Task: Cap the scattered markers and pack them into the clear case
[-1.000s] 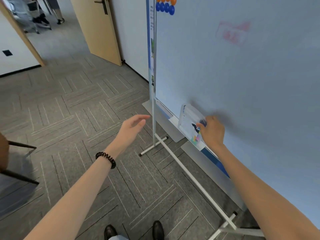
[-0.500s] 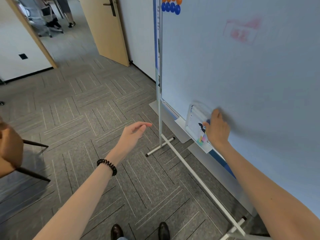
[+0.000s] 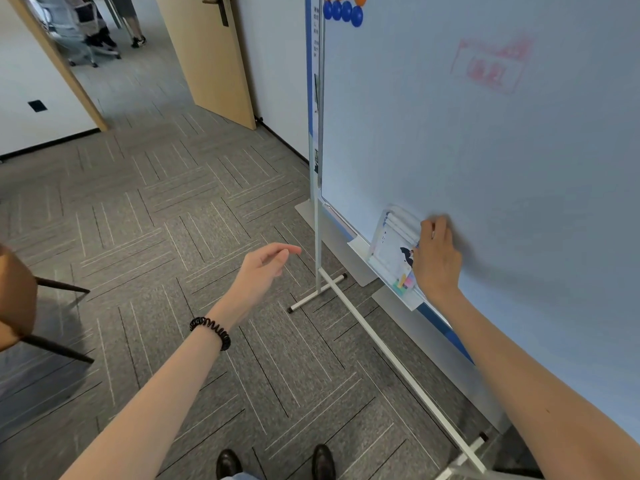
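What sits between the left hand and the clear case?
In the head view, the stand's upright post and the end of the tray lie between the left hand and the case.

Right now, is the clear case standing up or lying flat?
Standing up. The clear case sits on its edge in the tray, leaning back toward the board.

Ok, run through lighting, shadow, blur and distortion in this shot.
Head view: soft, even light, no hard glare on the whiteboard; the right hand, holding the clear case, throws a diffuse shadow on the board to its right; the case's contents are smeared; the wide-angle lens tilts the door; the chair at the left edge is blurred.
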Available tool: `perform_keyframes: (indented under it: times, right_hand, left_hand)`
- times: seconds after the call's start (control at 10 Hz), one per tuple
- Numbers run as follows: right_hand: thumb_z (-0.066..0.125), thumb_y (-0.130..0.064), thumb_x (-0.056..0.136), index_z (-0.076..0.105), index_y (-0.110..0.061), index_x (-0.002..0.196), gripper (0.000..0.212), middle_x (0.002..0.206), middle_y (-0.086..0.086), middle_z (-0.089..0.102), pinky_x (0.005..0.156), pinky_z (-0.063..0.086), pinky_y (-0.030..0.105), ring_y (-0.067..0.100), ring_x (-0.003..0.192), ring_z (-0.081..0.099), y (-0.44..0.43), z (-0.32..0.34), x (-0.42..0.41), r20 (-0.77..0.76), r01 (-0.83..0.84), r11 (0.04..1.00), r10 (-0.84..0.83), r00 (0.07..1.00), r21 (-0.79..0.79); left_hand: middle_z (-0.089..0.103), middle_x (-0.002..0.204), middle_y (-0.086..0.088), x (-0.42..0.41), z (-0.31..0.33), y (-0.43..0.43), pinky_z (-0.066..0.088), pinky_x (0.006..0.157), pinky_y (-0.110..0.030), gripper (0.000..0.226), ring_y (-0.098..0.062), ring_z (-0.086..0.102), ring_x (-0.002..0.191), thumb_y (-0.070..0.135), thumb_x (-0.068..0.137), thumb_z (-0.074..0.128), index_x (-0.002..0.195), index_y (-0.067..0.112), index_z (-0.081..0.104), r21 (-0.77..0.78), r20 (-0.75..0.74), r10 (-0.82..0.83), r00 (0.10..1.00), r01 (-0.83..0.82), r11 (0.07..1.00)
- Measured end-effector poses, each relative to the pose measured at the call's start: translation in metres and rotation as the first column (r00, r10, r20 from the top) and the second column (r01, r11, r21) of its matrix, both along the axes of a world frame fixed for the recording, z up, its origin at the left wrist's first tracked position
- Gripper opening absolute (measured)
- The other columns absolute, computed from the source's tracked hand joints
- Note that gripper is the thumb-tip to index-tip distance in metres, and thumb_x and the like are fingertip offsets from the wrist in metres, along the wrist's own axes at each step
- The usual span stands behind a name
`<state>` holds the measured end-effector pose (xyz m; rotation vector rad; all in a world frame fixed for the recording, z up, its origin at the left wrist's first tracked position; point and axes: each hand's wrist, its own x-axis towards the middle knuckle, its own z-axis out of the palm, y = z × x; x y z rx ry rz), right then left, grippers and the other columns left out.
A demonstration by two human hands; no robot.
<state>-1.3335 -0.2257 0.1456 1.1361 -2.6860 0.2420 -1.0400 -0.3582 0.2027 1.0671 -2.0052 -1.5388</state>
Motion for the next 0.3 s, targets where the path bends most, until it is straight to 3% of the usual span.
perform_keyframes:
  times: [0.1,0.3]
  right_hand:
    - [0.073,-0.002,0.072,0.049,-0.006,0.113,0.047,0.121,0.017,0.047,0.043,0.032,0.027,0.026,0.090,0.054,-0.001,-0.001,-0.001,-0.009,-0.007,1.000,0.006,1.000,-0.027]
    - [0.061,-0.011,0.088,0.050,-0.006,0.117,0.032,0.119,0.012,0.046,0.054,0.047,0.038,0.029,0.091,0.055,-0.003,0.014,0.008,0.105,-0.093,0.974,0.117,0.988,-0.207]
  left_hand:
    - [0.067,0.114,-0.005,-0.006,0.004,0.000,0.049,0.099,-0.037,0.027,-0.015,0.060,0.109,0.020,0.100,0.047,0.101,0.034,0.070,0.012,-0.018,0.016,1.000,-0.016,1.000]
    - [0.069,0.112,0.010,-0.013,0.007,-0.003,0.050,0.099,-0.036,0.024,-0.006,0.061,0.111,0.018,0.100,0.047,0.107,0.028,0.068,0.036,-0.029,0.016,0.999,-0.015,0.999]
